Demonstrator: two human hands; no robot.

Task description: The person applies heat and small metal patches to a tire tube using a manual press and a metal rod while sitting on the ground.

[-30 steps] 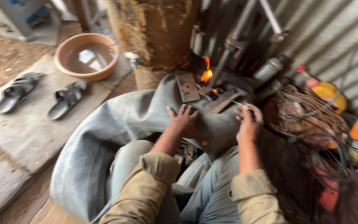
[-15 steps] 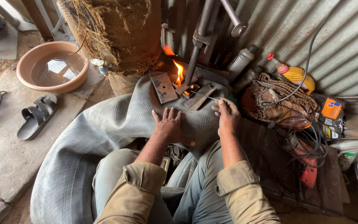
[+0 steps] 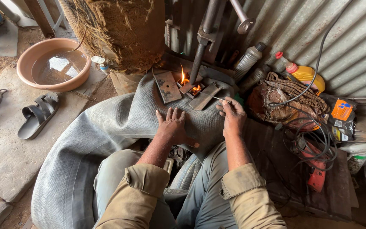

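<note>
A big grey rubber tube [image 3: 106, 140] lies across your lap and curves around your knees to the stone floor. Your left hand [image 3: 173, 126] rests flat on it, fingers spread, pressing the rubber near its top bend. Beyond the tube, some flat rusty metal plates [image 3: 167, 86] lie around a small flame [image 3: 185, 79], below a vertical steel press [image 3: 204, 38]. On the left stands a pink basin [image 3: 30, 80] with water, and nearer to you a black sandal [image 3: 37, 115]. Your right hand [image 3: 233, 116] is closed in a pinch on a thin metal rod [image 3: 212, 96], whose tip points to the flame.
</note>
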